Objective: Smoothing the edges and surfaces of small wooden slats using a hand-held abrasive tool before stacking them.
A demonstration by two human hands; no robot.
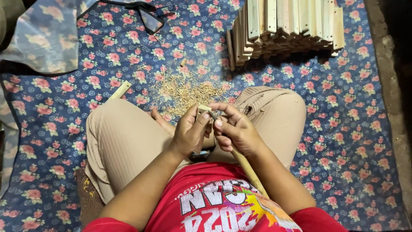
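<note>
- On the far left, a pale blue flowered cloth (40, 36) lies rumpled over the edge of the dark blue floor sheet printed with pink roses (352, 141).
- Just left of the bent knee, a short pale wooden stick (119, 91) lies on the sheet.
- Between the knees, the left hand (190, 131) is curled shut around the tip of a long thin bamboo stick (246, 165), and what looks like a small blade shows just beside its fingers.
- Ahead of both hands, a heap of light wood shavings (182, 90) covers the sheet.
- The right hand (237, 129) grips the same stick lower down; its shaft runs back over the red shirt.
- At the upper right, a stack of flat pale wooden slats (285, 25) stands well apart.
</note>
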